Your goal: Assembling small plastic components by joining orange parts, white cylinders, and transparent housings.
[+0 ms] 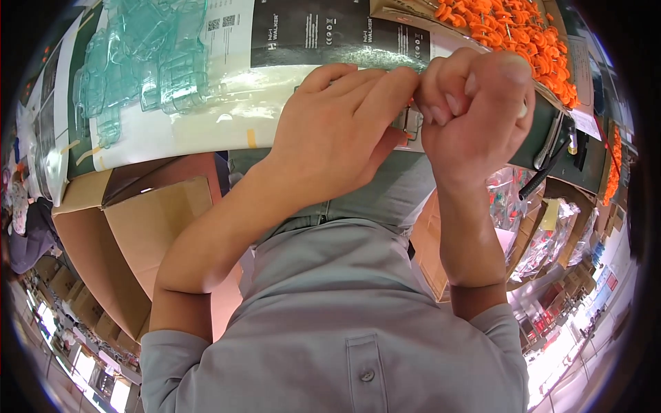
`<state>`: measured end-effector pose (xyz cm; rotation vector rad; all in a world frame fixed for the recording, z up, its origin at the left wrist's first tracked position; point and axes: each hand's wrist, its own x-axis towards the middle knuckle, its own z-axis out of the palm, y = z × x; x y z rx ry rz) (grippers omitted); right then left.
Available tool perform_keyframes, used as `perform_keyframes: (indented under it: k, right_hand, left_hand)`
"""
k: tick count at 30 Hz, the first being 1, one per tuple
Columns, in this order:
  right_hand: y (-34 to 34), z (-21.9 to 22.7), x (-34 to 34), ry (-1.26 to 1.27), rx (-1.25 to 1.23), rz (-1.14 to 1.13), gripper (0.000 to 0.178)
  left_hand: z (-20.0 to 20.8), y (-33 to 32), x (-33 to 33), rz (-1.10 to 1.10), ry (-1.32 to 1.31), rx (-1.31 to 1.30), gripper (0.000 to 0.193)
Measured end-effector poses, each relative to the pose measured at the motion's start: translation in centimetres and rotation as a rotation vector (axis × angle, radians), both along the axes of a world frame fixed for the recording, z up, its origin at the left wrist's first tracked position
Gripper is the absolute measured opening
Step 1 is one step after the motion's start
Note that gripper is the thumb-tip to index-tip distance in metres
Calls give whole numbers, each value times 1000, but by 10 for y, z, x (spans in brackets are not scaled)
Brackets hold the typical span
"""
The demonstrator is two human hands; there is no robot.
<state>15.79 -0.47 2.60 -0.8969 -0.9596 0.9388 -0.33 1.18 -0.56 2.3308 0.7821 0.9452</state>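
My left hand (337, 131) is at the table's near edge, its back up and fingers curled over something mostly hidden. Close against its fingertips, my right hand (478, 113) is closed in a fist, and I cannot see what it grips. Between the two hands a small orange and clear piece (412, 122) shows, with a thin metal-looking line on it. Left of my hands lies a pile of translucent teal plastic housings (182, 76). Beyond my right hand, many orange plastic knobs with thin metal pins (502, 31) fill a cardboard box.
A black printed sheet (303, 34) lies under clear film on the white-covered tabletop (241, 110). At the right edge are a tool with a black handle (544, 168) and bagged parts (544, 241) in cartons below. An open cardboard box (131, 227) stands below the table at left.
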Motion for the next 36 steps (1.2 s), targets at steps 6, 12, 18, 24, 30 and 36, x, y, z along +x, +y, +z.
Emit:
perform_keyframes:
  k: [6, 12, 18, 24, 30, 36]
  right_hand:
    - [-10, -6, 13, 236, -1, -73, 45]
    - [-33, -7, 13, 273, 100, -44, 48]
    - [-34, -12, 10, 207, 126, -45, 52]
    - [-31, -15, 5, 141, 125, -10, 52]
    - [-31, -10, 3, 44, 128, 57, 44]
    - [-17, -6, -8, -83, 75, -28, 42]
  left_hand:
    - [-10, -5, 0, 18, 4, 89, 52]
    - [-17, -9, -1, 74, -2, 205, 49]
    - [-18, -9, 0, 86, 9, 205, 48]
    - [-18, -9, 1, 100, -1, 216, 48]
    - [-17, -11, 1, 96, -9, 203, 49]
    - [-16, -8, 0, 73, 2, 164, 51]
